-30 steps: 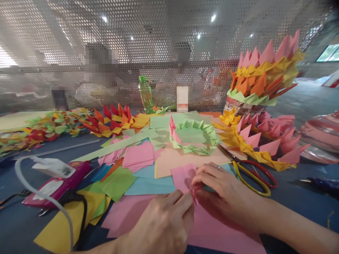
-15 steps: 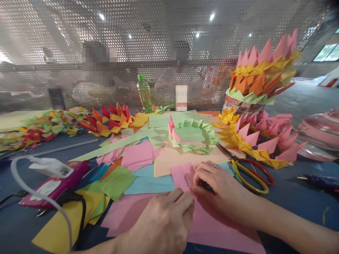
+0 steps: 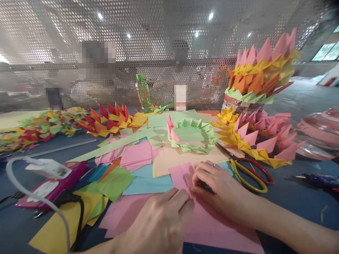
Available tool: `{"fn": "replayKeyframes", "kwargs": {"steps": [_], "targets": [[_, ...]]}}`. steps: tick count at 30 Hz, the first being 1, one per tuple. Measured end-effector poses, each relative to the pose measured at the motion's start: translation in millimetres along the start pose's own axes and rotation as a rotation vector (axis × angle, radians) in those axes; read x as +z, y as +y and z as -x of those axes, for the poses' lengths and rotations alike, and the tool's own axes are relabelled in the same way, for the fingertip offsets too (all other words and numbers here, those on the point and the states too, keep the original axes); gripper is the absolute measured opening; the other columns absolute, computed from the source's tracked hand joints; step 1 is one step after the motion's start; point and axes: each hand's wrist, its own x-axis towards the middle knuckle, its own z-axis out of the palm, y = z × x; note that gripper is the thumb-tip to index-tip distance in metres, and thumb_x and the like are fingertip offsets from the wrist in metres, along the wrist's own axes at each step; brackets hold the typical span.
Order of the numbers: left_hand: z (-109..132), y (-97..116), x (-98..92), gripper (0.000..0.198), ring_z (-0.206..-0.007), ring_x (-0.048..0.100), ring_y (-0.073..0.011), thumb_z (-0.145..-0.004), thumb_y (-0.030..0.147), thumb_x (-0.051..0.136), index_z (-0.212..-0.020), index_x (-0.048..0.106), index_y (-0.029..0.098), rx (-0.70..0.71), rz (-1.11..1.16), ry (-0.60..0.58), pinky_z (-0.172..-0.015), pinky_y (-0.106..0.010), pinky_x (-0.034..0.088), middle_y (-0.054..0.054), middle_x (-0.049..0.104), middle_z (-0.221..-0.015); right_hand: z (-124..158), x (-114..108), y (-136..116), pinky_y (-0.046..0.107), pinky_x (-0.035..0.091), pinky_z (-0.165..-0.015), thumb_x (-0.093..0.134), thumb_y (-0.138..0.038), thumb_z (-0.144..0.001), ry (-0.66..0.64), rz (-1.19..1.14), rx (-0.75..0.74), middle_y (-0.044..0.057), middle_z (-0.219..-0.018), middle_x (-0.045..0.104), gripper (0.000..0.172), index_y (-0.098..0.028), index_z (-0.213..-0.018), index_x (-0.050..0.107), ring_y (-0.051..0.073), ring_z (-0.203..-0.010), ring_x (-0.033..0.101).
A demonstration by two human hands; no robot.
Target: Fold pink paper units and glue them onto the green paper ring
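A small sheet of pink paper (image 3: pixel 180 173) lies under my fingers at the front centre of the table. My left hand (image 3: pixel 164 216) is closed, its fingertips pinched at the paper's near edge. Close beside it, my right hand (image 3: pixel 215 185), wearing a ring, curls its fingers over the right side of the same paper. Both hands rest above larger pink sheets (image 3: pixel 225 229). Just beyond them stands a ring of folded green paper (image 3: pixel 191 147) with pink points on its left side. Scissors (image 3: pixel 239 169) with yellow and red handles lie right of my right hand.
Coloured sheets (image 3: pixel 147 185) spread across the middle. A magenta power strip (image 3: pixel 49 187) with a white plug and cables lies left. Folded-paper rings (image 3: pixel 106 121) and a tall paper tower (image 3: pixel 262 74) stand behind, with a green bottle (image 3: pixel 143 93) and perforated metal screen (image 3: pixel 159 53).
The whole view has shifted slightly to the left. Both hands keep nearly the same place and grip on the pink paper.
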Motion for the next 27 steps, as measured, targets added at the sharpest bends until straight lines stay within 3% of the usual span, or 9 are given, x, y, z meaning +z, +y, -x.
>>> {"fn": "replayKeyframes", "kwargs": {"steps": [8,21,27], "targets": [[-4.4,4.2,0.7,0.042,-0.100,0.061,-0.0254,-0.087,0.017,0.053,-0.128,0.058,0.015,0.026,-0.081,0.081,-0.082,-0.032,0.056,-0.013,0.067,-0.115,0.9,1.7,2.4,0.036,0.041,-0.082,0.059,-0.020,-0.098,-0.015,0.002,0.003,0.002,-0.095,0.059,0.009,-0.020,-0.088,0.058,0.021,-0.091,0.052],[-3.7,1.1,9.3,0.038,-0.105,0.059,-0.0278,-0.088,0.017,0.056,-0.125,0.061,0.014,0.052,-0.070,0.033,-0.086,-0.036,0.054,-0.014,0.067,-0.116,1.6,0.4,2.8,0.034,0.041,-0.079,0.062,-0.027,-0.097,0.020,-0.114,0.018,0.001,-0.093,0.060,0.014,-0.020,-0.087,0.054,0.019,-0.087,0.054],[-4.3,1.7,5.1,0.035,-0.104,0.061,-0.0282,-0.089,0.016,0.055,-0.123,0.063,0.012,0.052,-0.018,0.016,-0.086,-0.037,0.054,-0.015,0.067,-0.116,2.1,1.2,5.6,0.034,0.041,-0.081,0.068,-0.029,-0.093,0.028,-0.147,0.120,0.001,-0.096,0.061,0.018,-0.021,-0.092,0.052,0.020,-0.091,0.055]]}}
